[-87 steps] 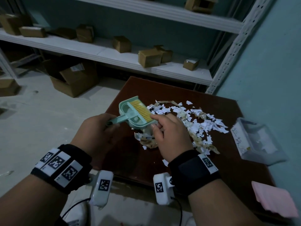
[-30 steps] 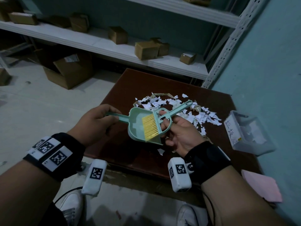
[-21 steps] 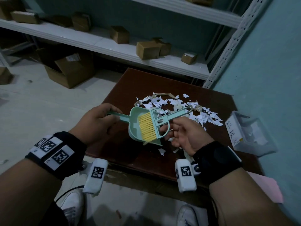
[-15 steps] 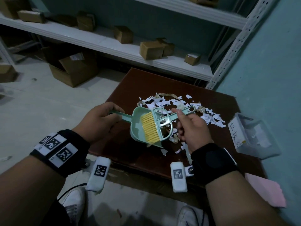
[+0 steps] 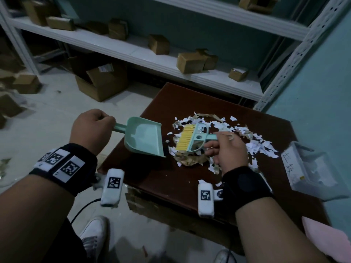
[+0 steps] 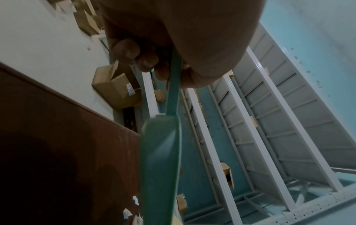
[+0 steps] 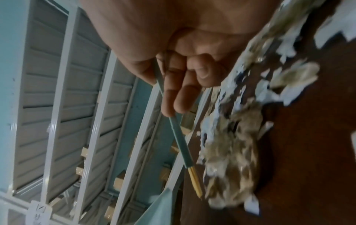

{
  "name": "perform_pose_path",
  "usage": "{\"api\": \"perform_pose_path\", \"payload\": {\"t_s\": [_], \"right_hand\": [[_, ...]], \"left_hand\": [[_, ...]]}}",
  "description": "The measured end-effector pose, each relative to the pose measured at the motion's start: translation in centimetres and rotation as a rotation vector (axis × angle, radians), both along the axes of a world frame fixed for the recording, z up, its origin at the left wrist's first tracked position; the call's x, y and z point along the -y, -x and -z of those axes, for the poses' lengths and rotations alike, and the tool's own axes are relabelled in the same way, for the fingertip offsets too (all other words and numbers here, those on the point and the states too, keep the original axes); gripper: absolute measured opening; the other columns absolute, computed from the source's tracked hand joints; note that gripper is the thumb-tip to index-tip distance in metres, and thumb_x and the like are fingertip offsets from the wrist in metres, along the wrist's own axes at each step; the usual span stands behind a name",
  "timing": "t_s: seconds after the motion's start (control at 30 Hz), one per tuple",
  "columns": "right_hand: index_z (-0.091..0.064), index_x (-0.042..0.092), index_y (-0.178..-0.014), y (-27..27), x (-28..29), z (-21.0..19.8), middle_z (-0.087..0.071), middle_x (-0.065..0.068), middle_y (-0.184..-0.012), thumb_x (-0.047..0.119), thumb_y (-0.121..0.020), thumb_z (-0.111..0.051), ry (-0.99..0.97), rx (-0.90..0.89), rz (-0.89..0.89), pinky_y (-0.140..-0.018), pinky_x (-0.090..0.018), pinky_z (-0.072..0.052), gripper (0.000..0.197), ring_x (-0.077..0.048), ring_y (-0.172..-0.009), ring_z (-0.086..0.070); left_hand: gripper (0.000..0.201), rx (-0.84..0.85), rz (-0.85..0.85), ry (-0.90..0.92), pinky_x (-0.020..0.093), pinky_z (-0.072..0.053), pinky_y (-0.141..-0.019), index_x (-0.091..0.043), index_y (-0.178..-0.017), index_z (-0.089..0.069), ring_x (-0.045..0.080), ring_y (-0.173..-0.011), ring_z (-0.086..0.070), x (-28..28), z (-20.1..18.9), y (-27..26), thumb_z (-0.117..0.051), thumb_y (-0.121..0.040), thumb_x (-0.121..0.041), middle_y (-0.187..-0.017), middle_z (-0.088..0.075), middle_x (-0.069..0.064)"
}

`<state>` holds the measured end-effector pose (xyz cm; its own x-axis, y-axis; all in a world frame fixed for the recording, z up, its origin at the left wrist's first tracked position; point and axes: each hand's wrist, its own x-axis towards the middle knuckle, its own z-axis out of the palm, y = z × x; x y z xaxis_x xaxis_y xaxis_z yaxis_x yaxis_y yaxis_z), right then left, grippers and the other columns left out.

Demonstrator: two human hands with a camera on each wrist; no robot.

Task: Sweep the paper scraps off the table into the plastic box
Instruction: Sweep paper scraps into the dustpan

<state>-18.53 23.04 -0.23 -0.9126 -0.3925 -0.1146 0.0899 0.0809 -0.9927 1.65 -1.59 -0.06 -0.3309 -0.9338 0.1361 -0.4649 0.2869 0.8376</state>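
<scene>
White and tan paper scraps [image 5: 224,137] lie in a heap on the brown table [image 5: 171,175]. My left hand [image 5: 91,128] grips the handle of a mint-green dustpan [image 5: 144,137], whose mouth faces the heap just left of it. My right hand [image 5: 226,150] grips the handle of a small green brush [image 5: 191,141] with yellow bristles, held over the left part of the heap, apart from the pan. In the wrist views the pan [image 6: 161,159] and the brush [image 7: 181,137] appear edge-on, above the scraps [image 7: 231,144]. A clear plastic box [image 5: 311,169] sits at the table's right edge.
White metal shelving [image 5: 171,57] with small cardboard boxes [image 5: 190,62] runs behind the table. A large open carton [image 5: 100,82] stands on the floor at left. A pink pad [image 5: 326,240] lies at the table's near right corner. A teal wall [image 5: 319,82] bounds the right side.
The brush has come out of the dustpan: my right hand lifted it off and carried it right over the scraps, bristles now pointing left. My left hand moved the pan leftward.
</scene>
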Motion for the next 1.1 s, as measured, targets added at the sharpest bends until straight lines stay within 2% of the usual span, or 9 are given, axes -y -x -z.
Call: {"api": "perform_pose_path", "payload": {"t_s": [0.17,0.3,0.5,0.6,0.7,0.77,0.83,0.97,1.1], "right_hand": [[-0.061,0.007,-0.104,-1.7,3.0,1.2,-0.078,-0.014,-0.08,0.022,-0.107,-0.049,-0.144,0.021,-0.153,-0.035,-0.018,-0.038,0.02,-0.021,-0.054,-0.066],[-0.062,0.01,-0.094,-1.0,3.1,2.1,-0.077,-0.011,-0.075,0.026,-0.107,-0.048,-0.316,-0.015,-0.076,-0.036,-0.02,-0.038,0.026,-0.022,-0.054,-0.066],[-0.063,0.009,-0.109,1.3,0.4,1.8,-0.076,-0.013,-0.077,0.026,-0.106,-0.048,-0.309,0.011,0.035,-0.033,-0.019,-0.036,0.023,-0.02,-0.051,-0.063],[-0.065,0.011,-0.104,1.4,-0.9,0.0,-0.074,-0.011,-0.077,0.027,-0.104,-0.05,-0.212,-0.025,0.086,-0.037,-0.022,-0.039,0.021,-0.015,-0.05,-0.059],[-0.062,0.016,-0.094,1.7,-2.4,-2.7,-0.067,-0.003,-0.073,0.027,-0.101,-0.051,-0.26,-0.261,0.2,-0.05,-0.029,-0.044,0.017,-0.012,-0.054,-0.055],[-0.057,0.013,-0.089,2.0,-3.4,-4.3,-0.058,0.0,-0.068,0.024,-0.101,-0.049,-0.44,-0.572,0.241,-0.053,-0.03,-0.039,0.019,-0.011,-0.057,-0.05],[-0.052,0.012,-0.087,2.2,-4.1,-5.1,-0.05,0.002,-0.064,0.022,-0.103,-0.045,-0.642,-0.784,0.21,-0.051,-0.029,-0.032,0.021,-0.008,-0.057,-0.044],[-0.051,0.017,-0.093,2.3,-3.8,-4.1,-0.051,-0.002,-0.066,0.03,-0.103,-0.037,-0.894,-0.867,0.083,-0.059,-0.037,-0.042,0.022,-0.02,-0.061,-0.05],[-0.045,0.019,-0.09,2.2,-2.5,-2.8,-0.048,0.003,-0.066,0.027,-0.105,-0.038,-0.94,-0.897,-0.037,-0.049,-0.03,-0.024,0.019,-0.006,-0.058,-0.041]], "left_hand": [[0.017,0.117,-0.003,0.041,0.038,-0.044,-0.067,-0.01,-0.078,-0.069,0.032,-0.075,-0.059,0.6,0.3,0.0,-0.062,-0.087,-0.023,-0.072,-0.063,0.006],[0.015,0.187,0.036,0.047,0.039,-0.048,-0.066,-0.016,-0.075,-0.068,0.03,-0.074,-0.06,0.4,0.6,0.2,-0.062,-0.086,-0.024,-0.072,-0.064,0.006],[0.019,0.246,0.112,0.066,0.033,-0.038,-0.058,-0.015,-0.075,-0.069,0.016,-0.068,-0.057,-0.6,0.7,0.9,-0.067,-0.087,-0.03,-0.072,-0.065,0.004],[0.023,0.272,0.169,0.095,0.034,-0.042,-0.063,-0.017,-0.075,-0.068,0.017,-0.07,-0.059,-1.1,0.9,1.4,-0.072,-0.087,-0.037,-0.075,-0.066,0.002],[0.025,0.313,0.226,0.144,0.034,-0.042,-0.065,-0.02,-0.075,-0.067,0.019,-0.073,-0.058,-1.6,1.2,2.0,-0.072,-0.088,-0.041,-0.076,-0.064,0.0],[0.026,0.324,0.266,0.167,0.033,-0.04,-0.064,-0.022,-0.073,-0.064,0.017,-0.071,-0.057,-2.1,1.5,2.5,-0.073,-0.089,-0.04,-0.074,-0.063,-0.001],[0.026,0.324,0.28,0.183,0.033,-0.038,-0.061,-0.024,-0.071,-0.061,0.011,-0.068,-0.054,-2.5,1.6,2.9,-0.073,-0.09,-0.039,-0.073,-0.062,-0.002],[0.024,0.276,0.302,0.187,0.029,-0.033,-0.055,-0.018,-0.075,-0.064,0.006,-0.067,-0.05,-2.4,1.6,3.4,-0.074,-0.091,-0.033,-0.072,-0.058,-0.004],[0.021,0.228,0.322,0.177,0.03,-0.034,-0.056,-0.014,-0.078,-0.067,0.014,-0.069,-0.054,-2.0,1.8,3.8,-0.075,-0.09,-0.03,-0.072,-0.058,-0.004]]}}
